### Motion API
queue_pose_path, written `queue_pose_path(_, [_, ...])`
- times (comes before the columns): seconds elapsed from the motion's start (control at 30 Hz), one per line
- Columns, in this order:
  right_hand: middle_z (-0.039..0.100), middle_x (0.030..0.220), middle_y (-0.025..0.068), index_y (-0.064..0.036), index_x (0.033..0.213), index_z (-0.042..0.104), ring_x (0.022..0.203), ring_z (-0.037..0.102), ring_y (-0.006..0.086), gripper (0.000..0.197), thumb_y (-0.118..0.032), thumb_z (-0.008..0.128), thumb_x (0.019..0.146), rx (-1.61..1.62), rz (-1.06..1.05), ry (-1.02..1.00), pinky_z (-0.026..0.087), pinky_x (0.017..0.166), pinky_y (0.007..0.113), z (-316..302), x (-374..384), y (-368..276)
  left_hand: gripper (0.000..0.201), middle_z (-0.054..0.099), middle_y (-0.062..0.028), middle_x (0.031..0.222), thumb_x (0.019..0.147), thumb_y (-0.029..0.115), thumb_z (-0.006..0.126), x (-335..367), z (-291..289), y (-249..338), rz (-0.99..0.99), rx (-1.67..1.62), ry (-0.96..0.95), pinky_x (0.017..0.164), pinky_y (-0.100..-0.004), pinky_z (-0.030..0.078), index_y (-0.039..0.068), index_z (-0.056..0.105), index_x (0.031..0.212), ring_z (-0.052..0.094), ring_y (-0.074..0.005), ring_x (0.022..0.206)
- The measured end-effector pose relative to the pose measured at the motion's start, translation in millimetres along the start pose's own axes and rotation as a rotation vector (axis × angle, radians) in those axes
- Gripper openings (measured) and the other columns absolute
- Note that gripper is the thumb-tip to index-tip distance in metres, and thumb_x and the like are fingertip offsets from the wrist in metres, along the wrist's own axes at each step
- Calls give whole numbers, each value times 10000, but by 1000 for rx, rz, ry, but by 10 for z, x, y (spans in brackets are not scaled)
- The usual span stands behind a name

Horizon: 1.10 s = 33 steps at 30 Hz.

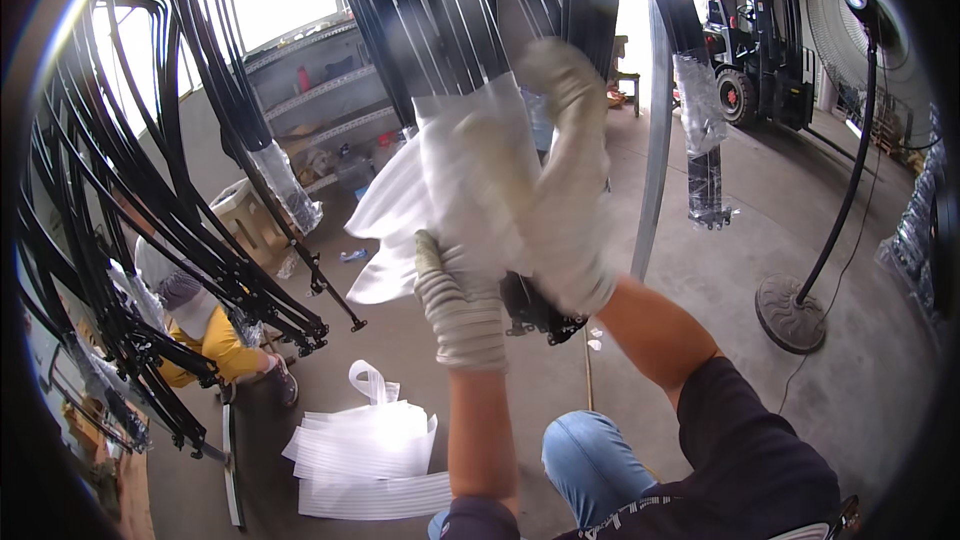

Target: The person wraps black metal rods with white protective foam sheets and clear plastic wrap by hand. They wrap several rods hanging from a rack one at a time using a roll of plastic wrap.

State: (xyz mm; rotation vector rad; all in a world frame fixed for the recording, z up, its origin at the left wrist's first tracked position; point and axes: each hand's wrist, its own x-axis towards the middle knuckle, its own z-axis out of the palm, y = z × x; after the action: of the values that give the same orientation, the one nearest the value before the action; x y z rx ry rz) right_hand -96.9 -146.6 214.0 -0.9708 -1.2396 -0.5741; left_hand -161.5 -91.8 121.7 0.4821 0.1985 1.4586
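In front of me hangs a bundle of long black metal tubes (425,30), with white foam sheet (440,155) around its lower part. My left hand (460,305), in a pale knitted glove, grips the lower part of the foam, thumb up along its near face; the other fingers are hidden. Also gloved, my right hand (565,170) is raised at the right side of the foam and smeared by motion. Its fingers cannot be made out clearly. Black tube ends (540,315) show below the wrapping, between my wrists.
White foam sheets (365,445) lie stacked on the floor at lower left. More black tubes (130,210) hang at left, near a seated person in yellow trousers (225,345). Plastic-wrapped tubes (703,130), a fan base (790,313) and a forklift (755,40) stand right.
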Motion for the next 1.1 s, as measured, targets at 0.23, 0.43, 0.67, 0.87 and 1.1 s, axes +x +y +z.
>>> queue_pose_path(0.23, [628, 847, 80, -17, 966, 589, 761, 607, 150, 418, -282, 706, 666, 1119, 867, -689, 498, 681, 254, -112, 235, 591, 150, 602, -84, 879, 857, 141, 495, 76, 17, 212, -239, -86, 28, 672, -296, 559, 4, 533, 907, 612, -191, 760])
queue_pose_path(0.43, [621, 872, 76, -18, 998, 569, 759, 611, 157, 445, -291, 699, 672, 1094, 865, -697, 505, 684, 265, -171, 215, 579, 214, 484, -28, 588, 850, 259, 521, 226, -193, 264, -106, 760, -30, 331, -273, 295, 46, 500, 844, 386, -127, 383])
queue_pose_path(0.67, [605, 888, 67, -17, 1019, 562, 829, 599, 159, 532, -364, 715, 645, 1047, 835, -682, 498, 747, 278, -93, 118, 680, 227, 543, -43, 666, 834, 252, 526, 289, -158, 116, -115, 898, 161, 450, -254, 440, 45, 507, 925, 497, -115, 483])
queue_pose_path(0.87, [586, 975, 89, 25, 1032, 526, 903, 556, 130, 490, -345, 651, 736, 861, 631, -631, 452, 787, 228, -60, 56, 643, 387, 540, -78, 982, 812, 318, 538, 804, -244, -226, -171, 696, -360, 721, -277, 459, 58, 459, 1086, 538, -152, 834])
queue_pose_path(1.1, [571, 989, 94, 7, 1078, 506, 879, 559, 117, 287, -164, 520, 848, 1521, 1086, -803, 503, 628, 205, 7, -231, 1501, 492, 515, -89, 1040, 787, 371, 557, 760, -99, -371, -168, 583, -332, 761, -296, 447, 49, 420, 1134, 522, -171, 888])
